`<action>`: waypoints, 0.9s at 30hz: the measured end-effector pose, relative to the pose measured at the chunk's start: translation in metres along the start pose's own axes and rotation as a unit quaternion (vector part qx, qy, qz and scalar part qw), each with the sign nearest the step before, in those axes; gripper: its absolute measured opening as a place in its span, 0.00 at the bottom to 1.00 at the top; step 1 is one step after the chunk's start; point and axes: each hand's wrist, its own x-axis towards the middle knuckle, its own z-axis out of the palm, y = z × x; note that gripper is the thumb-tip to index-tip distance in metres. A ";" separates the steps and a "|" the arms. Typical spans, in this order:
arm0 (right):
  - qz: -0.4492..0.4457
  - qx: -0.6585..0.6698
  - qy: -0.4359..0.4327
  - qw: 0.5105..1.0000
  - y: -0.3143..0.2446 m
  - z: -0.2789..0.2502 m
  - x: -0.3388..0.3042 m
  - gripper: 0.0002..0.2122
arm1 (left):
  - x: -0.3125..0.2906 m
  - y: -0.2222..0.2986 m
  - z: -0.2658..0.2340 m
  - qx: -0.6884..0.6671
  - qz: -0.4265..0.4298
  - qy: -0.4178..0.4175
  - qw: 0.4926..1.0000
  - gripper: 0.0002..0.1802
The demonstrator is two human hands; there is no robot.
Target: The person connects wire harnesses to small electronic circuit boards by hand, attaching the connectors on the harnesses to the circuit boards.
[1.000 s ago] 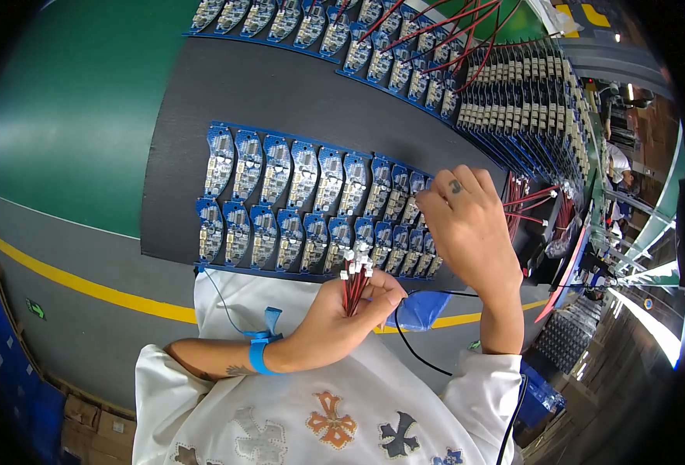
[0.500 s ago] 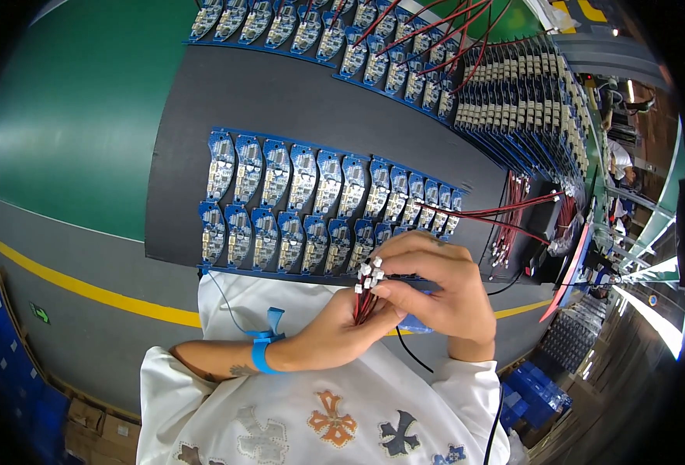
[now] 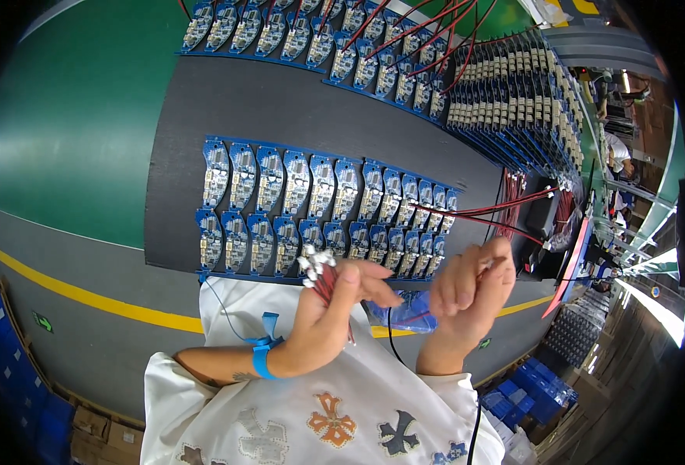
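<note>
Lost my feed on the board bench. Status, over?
Left hand gripping a bundle of red wires with white connectors. Right hand pinching one red wire. Both above the near panel of blue circuit boards, nothing between.

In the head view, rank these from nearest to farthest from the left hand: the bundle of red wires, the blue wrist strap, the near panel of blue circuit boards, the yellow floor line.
1. Bundle of red wires: held in the left hand.
2. Blue wrist strap: on its wrist.
3. Near panel of blue circuit boards: just beyond the fingers.
4. Yellow floor line: far to its left.
</note>
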 end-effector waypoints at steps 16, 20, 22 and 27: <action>-0.148 -0.565 -0.186 0.790 -0.010 0.027 0.013 0.07 | 0.003 0.013 -0.004 0.066 -0.001 0.047 0.997 0.08; -0.182 -0.612 -0.206 0.741 -0.016 0.028 0.018 0.10 | 0.001 0.015 -0.006 0.062 0.004 0.046 0.997 0.08; -0.230 -0.635 -0.234 0.700 -0.021 0.029 0.023 0.11 | 0.000 0.017 -0.005 0.078 -0.034 0.058 0.995 0.09; -0.268 -0.734 -0.215 0.585 -0.023 0.029 0.060 0.09 | 0.000 0.012 -0.003 0.063 -0.035 0.055 0.996 0.08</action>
